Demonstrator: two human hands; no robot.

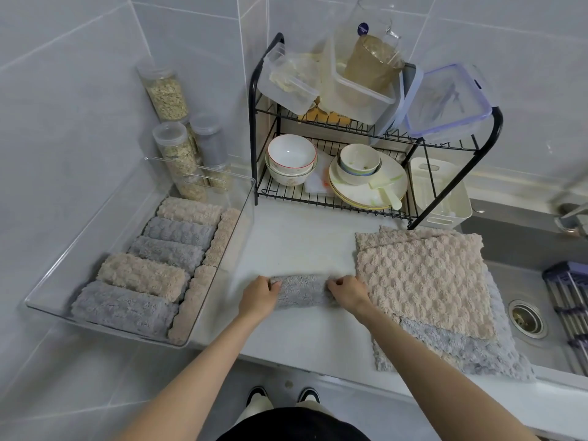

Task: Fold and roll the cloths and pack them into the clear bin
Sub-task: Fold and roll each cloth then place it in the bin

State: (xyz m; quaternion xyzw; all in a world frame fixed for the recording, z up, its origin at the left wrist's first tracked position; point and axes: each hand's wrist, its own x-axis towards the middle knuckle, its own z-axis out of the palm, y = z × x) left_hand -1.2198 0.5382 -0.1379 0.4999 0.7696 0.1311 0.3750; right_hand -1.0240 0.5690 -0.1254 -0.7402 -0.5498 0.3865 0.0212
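Observation:
A rolled grey cloth [302, 291] lies on the white counter in front of me. My left hand [258, 297] grips its left end and my right hand [346, 291] grips its right end. To the left stands the clear bin [241, 218], holding several rolled grey and beige cloths [143, 275] laid side by side. To the right lies a flat stack of unrolled cloths, a beige cloth [423, 275] on top and grey cloths [461, 351] beneath, reaching the counter's front edge.
A black dish rack [375, 135] with bowls, plates and plastic containers stands at the back. Jars of grain [168, 93] stand in the corner behind the bin. A sink [525, 316] lies at the right, with a white caddy [439, 192] beside the rack.

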